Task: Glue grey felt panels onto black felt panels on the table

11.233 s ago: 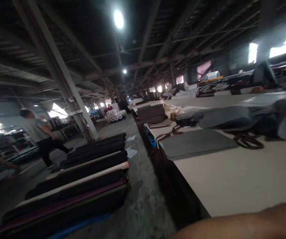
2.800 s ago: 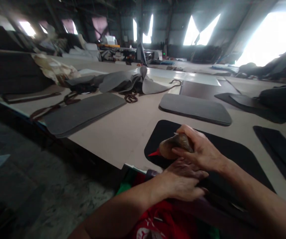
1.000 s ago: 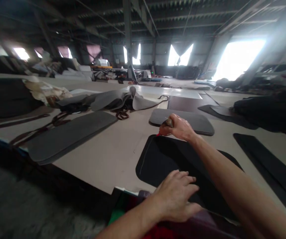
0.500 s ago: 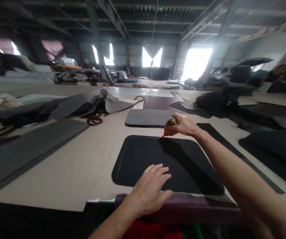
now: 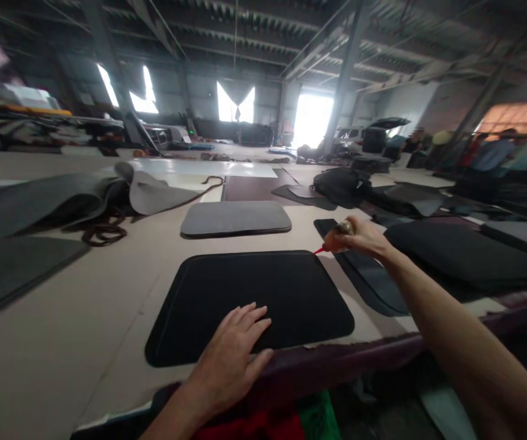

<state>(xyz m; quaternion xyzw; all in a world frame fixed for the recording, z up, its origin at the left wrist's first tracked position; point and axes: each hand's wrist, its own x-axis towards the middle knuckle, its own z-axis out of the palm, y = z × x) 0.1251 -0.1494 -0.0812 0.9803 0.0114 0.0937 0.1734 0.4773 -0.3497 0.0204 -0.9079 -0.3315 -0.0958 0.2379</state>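
My two hands are apart. My left hand [image 5: 233, 342] lies open, fingers slightly spread, on the near side of the one black panel [image 5: 249, 284], probably so that it does not slide. My right hand [image 5: 363, 237] is closed around one bottle [image 5: 335, 240], tilted, I think, so that its red tip [image 5: 320, 250] can meet the panel's far right corner; contact I cannot tell. The panel lies flat on the worktop [image 5: 112, 305], under my left hand. Beyond it, ahead of my left hand, is one grey stack [image 5: 236, 218], whose layers I cannot count. Beside my right hand lies one dark strip [image 5: 378, 284]; farther right, one dark pile [image 5: 465, 253]. Forward and left of my left hand is one coiled brown cord [image 5: 103, 234].
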